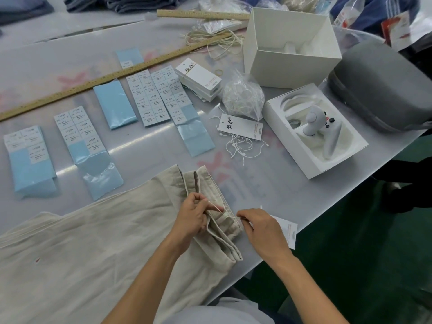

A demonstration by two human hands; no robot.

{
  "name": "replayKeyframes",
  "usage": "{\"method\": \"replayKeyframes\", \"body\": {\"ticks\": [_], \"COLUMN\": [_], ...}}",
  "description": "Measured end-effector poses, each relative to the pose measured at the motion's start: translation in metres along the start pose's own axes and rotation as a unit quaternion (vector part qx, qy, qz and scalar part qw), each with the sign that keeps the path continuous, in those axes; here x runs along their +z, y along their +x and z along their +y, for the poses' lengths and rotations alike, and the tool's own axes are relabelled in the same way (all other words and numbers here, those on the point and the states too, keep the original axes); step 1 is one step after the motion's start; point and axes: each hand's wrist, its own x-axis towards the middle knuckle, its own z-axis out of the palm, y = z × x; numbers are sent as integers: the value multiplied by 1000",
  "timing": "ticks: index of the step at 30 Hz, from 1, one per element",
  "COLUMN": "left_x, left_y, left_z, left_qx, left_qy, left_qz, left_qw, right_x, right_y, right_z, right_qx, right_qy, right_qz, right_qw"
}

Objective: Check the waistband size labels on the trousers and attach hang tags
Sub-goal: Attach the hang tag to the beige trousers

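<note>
Cream trousers (98, 249) lie across the near table, their waistband (210, 199) folded toward the right. My left hand (192, 217) pinches one end of a thin white string (219, 209) at the waistband. My right hand (259, 226) pinches the other end just right of the fabric. A white hang tag (286, 231) lies partly under my right hand at the table edge. Another hang tag (240, 126) lies further back with loose strings (240, 146) beside it. A stack of hang tags (198, 78) sits behind that.
Blue sheets of size stickers (77, 134) lie in rows on the left. Two wooden rulers (112, 76) cross the back. A bag of strings (243, 97), an open white box (289, 45), a tray with a controller (315, 132) and a grey case (383, 90) fill the right.
</note>
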Motion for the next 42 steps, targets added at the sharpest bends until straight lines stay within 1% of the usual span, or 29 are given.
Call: {"method": "replayKeyframes", "body": {"ticks": [2, 4, 6, 7, 8, 9, 10, 11, 13, 15, 18, 21, 23, 26, 28, 31, 34, 38, 42], "left_x": [1, 1, 0, 0, 0, 0, 0, 0, 1, 1, 1, 3, 5, 9, 12, 16, 17, 17, 16], "left_y": [-1, -1, -1, -1, -1, -1, -1, 0, 0, 0, -3, -5, -6, -7, -8, -10, -14, -19, -24], "left_z": [-1, -2, -4, -5, -5, -6, -6, -7, -7, -7, -5, -2, 0, 6, 10, 13, 12, 11, 11], "left_qx": [0, -1, -2, -3, -4, -5, -5, -6, -5, -5, -3, 7, 19, 34, 42, 65, 84, 84, 98], "left_qy": [0, -5, -10, -11, -12, -13, -16, -20, -26, -28, -32, -39, -45, -67, -77, -64, -39, -19, 15], "left_qz": [8, 21, 29, 30, 31, 32, 33, 35, 39, 41, 45, 45, 43, 35, 20, -10, -24, -27, -52], "left_qw": [1000, 1000, 1000, 999, 999, 999, 999, 999, 999, 999, 998, 998, 998, 997, 996, 996, 995, 996, 994], "right_x": [-1, -3, -4, -5, -6, -5, -2, 2, 12, 20, 27, 28, 27, 24, 20, 11, 0, -7, -8], "right_y": [0, -2, -3, -4, -3, -3, -4, -5, -10, -14, -19, -20, -17, -14, -11, -9, -5, -2, 0], "right_z": [0, 0, 5, 9, 14, 18, 21, 23, 27, 26, 25, 24, 21, 14, 7, -5, -13, -22, -30], "right_qx": [-23, -41, -13, 28, 83, 145, 197, 220, 204, 163, 93, 39, 49, 104, 124, 112, 114, 153, 193], "right_qy": [-10, 18, 68, 108, 160, 210, 244, 251, 209, 164, 77, 19, 27, 91, 158, 241, 323, 420, 501], "right_qz": [47, 115, 184, 206, 205, 176, 131, 88, 41, 28, 38, 60, 61, 47, 40, 66, 58, 40, 54], "right_qw": [999, 992, 980, 972, 962, 951, 940, 939, 956, 972, 992, 997, 997, 989, 979, 962, 938, 894, 842]}}
